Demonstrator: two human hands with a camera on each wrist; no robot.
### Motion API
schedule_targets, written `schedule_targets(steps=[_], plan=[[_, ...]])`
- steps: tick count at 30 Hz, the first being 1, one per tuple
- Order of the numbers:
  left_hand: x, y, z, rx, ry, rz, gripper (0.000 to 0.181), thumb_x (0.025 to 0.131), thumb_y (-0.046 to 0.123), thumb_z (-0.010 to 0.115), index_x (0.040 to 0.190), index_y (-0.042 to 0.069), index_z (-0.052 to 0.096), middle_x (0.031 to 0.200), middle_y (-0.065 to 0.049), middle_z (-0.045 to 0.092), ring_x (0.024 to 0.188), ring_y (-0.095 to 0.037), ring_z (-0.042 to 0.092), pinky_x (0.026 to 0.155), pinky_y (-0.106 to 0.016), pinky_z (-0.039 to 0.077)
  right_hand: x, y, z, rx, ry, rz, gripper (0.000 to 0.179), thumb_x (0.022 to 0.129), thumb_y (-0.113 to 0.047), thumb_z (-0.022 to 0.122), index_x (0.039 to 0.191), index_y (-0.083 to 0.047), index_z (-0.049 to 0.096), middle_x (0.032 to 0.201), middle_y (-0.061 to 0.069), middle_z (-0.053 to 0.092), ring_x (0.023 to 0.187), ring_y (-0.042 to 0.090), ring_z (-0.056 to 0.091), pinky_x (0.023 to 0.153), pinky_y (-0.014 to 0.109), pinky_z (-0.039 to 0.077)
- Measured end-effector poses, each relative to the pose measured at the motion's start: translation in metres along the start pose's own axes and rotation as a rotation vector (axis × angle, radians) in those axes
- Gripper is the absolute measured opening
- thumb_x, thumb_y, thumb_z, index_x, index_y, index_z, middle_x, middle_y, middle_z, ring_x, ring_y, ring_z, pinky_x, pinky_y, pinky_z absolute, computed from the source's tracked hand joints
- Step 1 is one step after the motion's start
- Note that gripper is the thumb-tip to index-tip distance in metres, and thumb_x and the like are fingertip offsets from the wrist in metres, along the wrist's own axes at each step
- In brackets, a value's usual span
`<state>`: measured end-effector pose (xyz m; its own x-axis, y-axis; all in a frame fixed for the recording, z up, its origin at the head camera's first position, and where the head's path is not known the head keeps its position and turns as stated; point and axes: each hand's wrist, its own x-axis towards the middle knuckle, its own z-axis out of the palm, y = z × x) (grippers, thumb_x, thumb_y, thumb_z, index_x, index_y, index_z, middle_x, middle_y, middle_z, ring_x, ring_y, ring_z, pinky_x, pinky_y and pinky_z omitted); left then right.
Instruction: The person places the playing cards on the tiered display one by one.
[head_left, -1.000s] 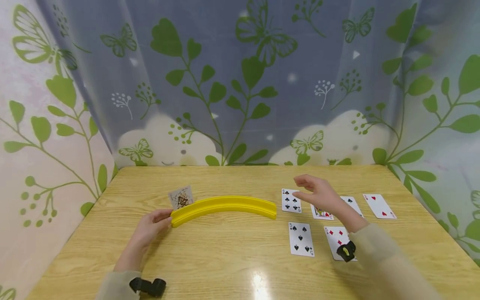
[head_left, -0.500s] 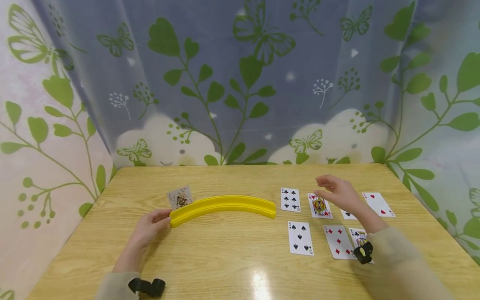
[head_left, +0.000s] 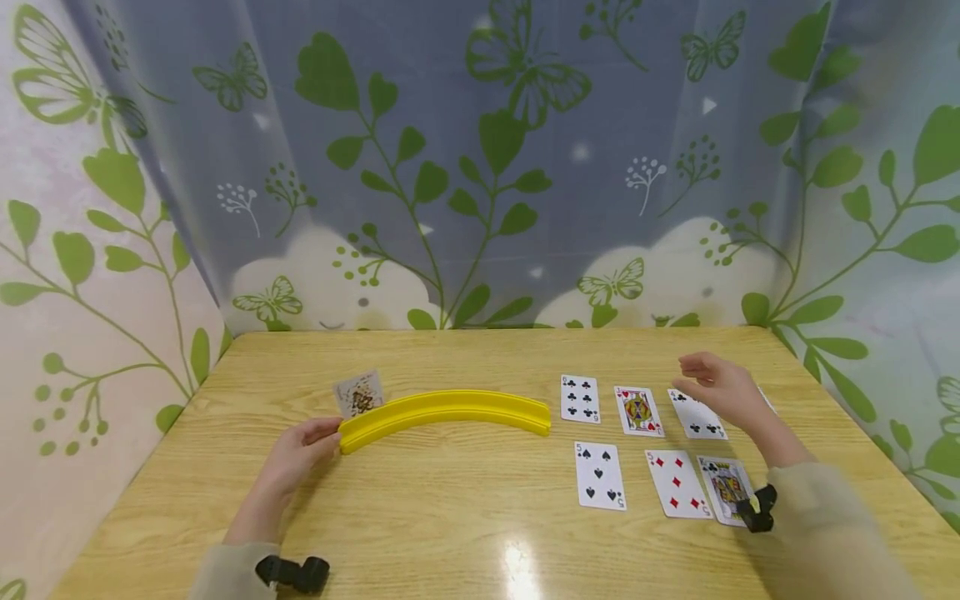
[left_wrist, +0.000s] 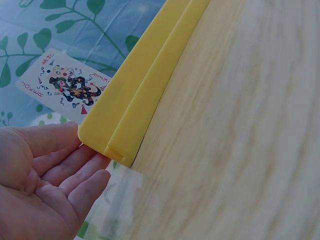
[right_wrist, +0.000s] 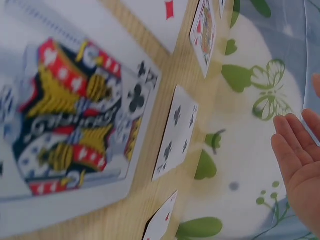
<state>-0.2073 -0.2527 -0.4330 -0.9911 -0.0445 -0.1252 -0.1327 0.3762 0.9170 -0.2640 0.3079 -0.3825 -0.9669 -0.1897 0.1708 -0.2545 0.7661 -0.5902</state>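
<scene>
My left hand (head_left: 300, 450) holds the left end of a curved yellow card holder (head_left: 450, 408), thumb and fingers at its corner in the left wrist view. A joker card (left_wrist: 62, 82) shows just behind that end, its lower part hidden. My right hand (head_left: 723, 387) hovers with loosely bent fingers and nothing in it, above a clubs card (head_left: 701, 417). Left of that lie the jack of hearts (head_left: 639, 411) and six of clubs (head_left: 580, 398). A two of hearts is mostly hidden behind the right hand.
In the nearer row lie the five of spades (head_left: 599, 475), five of diamonds (head_left: 677, 483) and king of clubs (head_left: 722, 483), partly covered by the right wrist camera (head_left: 759, 508). All lie face up on the wooden table (head_left: 450, 517). A patterned curtain (head_left: 450, 167) hangs behind.
My right hand has moved rightward over the back row of cards, uncovering the jack and most of the clubs card and covering the two of hearts. The left hand stays at the card holder.
</scene>
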Motion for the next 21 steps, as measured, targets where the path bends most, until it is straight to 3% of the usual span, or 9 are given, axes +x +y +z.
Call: schedule_targets(steps=[21], plan=[[-0.001, 0.001, 0.000, -0.023, -0.006, -0.007, 0.040, 0.090, 0.014, 0.051, 0.125, -0.005, 0.045, 0.123, -0.021, 0.047, 0.104, -0.025, 0.049, 0.082, -0.028, 0.044, -0.015, 0.038, -0.022, -0.051, 0.028, 0.100, 0.052, 0.088, -0.028, 0.054, 0.117, 0.014, 0.042, 0.112, 0.035, 0.046, 0.101, 0.047, 0.045, 0.080, 0.052, 0.040]])
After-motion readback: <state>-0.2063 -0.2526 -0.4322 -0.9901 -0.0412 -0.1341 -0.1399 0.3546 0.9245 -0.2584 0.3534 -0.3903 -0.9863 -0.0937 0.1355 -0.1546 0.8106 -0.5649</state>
